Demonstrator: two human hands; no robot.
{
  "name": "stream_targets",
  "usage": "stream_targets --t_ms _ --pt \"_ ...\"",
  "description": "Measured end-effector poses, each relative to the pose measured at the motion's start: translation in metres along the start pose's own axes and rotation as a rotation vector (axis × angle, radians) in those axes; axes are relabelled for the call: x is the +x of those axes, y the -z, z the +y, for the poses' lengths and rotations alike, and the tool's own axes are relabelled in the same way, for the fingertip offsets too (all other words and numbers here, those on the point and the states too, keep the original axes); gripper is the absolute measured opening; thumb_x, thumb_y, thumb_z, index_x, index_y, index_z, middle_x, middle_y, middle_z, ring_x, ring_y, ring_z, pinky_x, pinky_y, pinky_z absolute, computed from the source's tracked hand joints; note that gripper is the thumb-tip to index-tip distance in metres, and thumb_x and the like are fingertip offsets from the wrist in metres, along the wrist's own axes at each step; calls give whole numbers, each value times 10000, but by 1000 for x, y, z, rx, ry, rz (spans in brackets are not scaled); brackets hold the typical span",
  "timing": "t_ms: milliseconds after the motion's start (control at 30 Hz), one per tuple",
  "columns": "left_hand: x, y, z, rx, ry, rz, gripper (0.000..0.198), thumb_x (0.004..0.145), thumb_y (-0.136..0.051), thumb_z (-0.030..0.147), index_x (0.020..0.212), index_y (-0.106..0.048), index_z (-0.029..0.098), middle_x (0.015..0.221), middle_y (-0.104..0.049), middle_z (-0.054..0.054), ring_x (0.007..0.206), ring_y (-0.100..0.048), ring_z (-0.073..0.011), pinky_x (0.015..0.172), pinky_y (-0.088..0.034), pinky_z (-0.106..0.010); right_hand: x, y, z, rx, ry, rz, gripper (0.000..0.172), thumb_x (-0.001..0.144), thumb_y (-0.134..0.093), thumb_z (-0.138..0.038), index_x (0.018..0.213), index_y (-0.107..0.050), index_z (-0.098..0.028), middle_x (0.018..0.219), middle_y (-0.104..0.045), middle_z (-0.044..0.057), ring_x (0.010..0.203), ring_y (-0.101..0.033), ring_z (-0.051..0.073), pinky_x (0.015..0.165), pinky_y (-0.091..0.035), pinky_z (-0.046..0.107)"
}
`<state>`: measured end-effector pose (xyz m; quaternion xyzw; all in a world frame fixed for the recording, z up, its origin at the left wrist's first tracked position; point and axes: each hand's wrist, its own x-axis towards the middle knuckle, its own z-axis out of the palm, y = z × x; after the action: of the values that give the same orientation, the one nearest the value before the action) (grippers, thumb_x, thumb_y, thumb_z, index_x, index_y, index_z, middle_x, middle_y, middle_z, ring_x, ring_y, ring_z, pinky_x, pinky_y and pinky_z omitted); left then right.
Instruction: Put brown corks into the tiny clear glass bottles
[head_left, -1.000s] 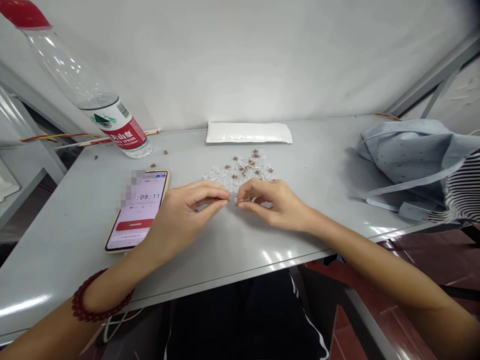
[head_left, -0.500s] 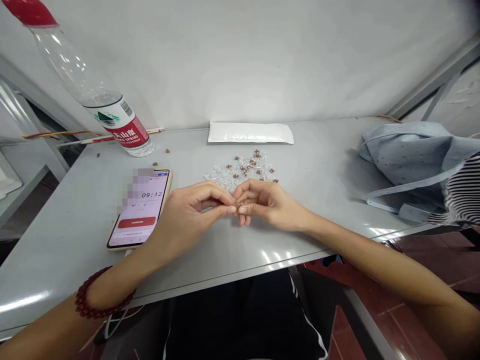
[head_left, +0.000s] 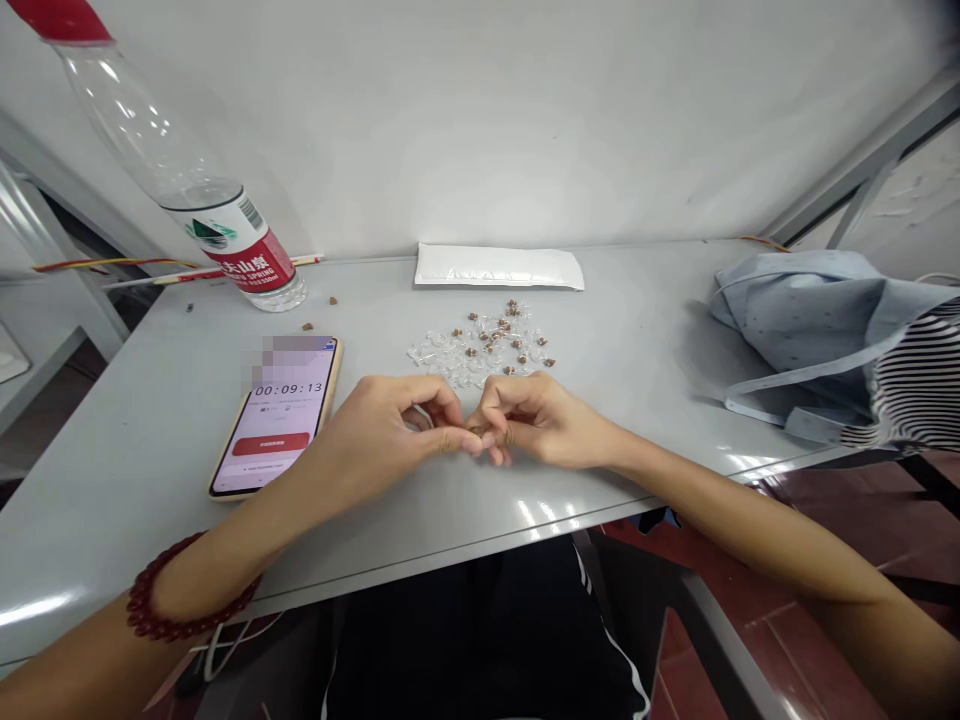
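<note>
**Q: What surface carries the work, and what surrounds it?**
A: A light grey desk (head_left: 150, 430) with a glossy finish, set against a white wall (head_left: 480, 130). Red floor tiles (head_left: 810, 640) show beyond the desk's front edge at the right.

**Q: What lies along the back edge and the right edge?**
A: A white padded envelope (head_left: 499, 266) lies flat at the centre of the back edge. A clear plastic water bottle (head_left: 180, 170) with a red cap has its base near the back-left corner. A pale blue cloth bag (head_left: 795, 320) with striped fabric (head_left: 919, 375) lies at the right edge.

**Q: What occupies the left half?**
A: A smartphone (head_left: 281, 420) lies face up, its timer reading 00:09:13. Scattered brown bits (head_left: 331, 300) lie between it and the bottle.

**Q: Where is the working material?**
A: A loose cluster of clear plastic pieces and small brown pieces (head_left: 480, 345) sits mid-desk, just behind the hands.

**Q: State the arm and hand pose.**
A: The left arm enters from the lower left, with a red bead bracelet (head_left: 187, 590) on its wrist; the right arm enters from the lower right. The left hand (head_left: 390, 420) and right hand (head_left: 536, 420) are together, fingers curled. Their fingertips (head_left: 491, 440) pinch a tiny brown piece (head_left: 476, 430), too small to identify further.
</note>
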<state>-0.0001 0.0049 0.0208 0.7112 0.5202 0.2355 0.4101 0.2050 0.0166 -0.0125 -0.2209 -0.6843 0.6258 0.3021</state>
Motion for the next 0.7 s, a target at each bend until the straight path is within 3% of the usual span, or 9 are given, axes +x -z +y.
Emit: stream_targets --t_ms 100,200,300,400,533,700 --pt "3 17 -8 215 -97 164 203 733 -703 476 742 -706 273 820 -740 11 763 -658 -214 686 -507 -321 5 4 -2 -19 23 143 212 843 -595 -83 758 -449 -210 755 -655 -7 722 -663 107 587 -502 237" --pt "8 40 -23 493 -96 327 302 814 -520 496 878 -713 273 972 -735 -22 887 -654 -258 822 -486 -398 7 17 -3 -170 60 401 235 856 -642 -161 744 -444 -221 694 -633 0 893 -701 181 611 -490 260" --pt "13 54 -37 666 -36 240 327 821 -464 469 892 -722 282 962 -743 -51 969 -645 -305 839 -479 -424 9 37 2 -400 12 635 206 852 -661 -217 761 -476 -220 619 -585 -17 766 -693 183 577 -463 285" --pt "14 53 -42 640 34 89 272 784 -538 448 863 -738 282 893 -749 -62 925 -659 -321 823 -487 -433 12 52 9 -480 -46 719 177 826 -668 -209 771 -500 -209 706 -644 7 576 -606 119 509 -432 282" --pt "12 44 -43 572 27 -5 256 751 -591 475 831 -729 274 911 -751 -50 911 -657 -305 747 -494 -387 16 60 12 -385 -67 732 147 804 -658 -192 795 -512 -203 869 -705 57 561 -585 101 457 -423 267" --pt "11 39 -46 568 33 -128 208 792 -535 400 724 -669 257 740 -718 -9 705 -646 -221 607 -454 -316 15 62 8 -368 -90 671 104 776 -673 -183 845 -596 -177 993 -704 80 649 -625 115 486 -454 264"
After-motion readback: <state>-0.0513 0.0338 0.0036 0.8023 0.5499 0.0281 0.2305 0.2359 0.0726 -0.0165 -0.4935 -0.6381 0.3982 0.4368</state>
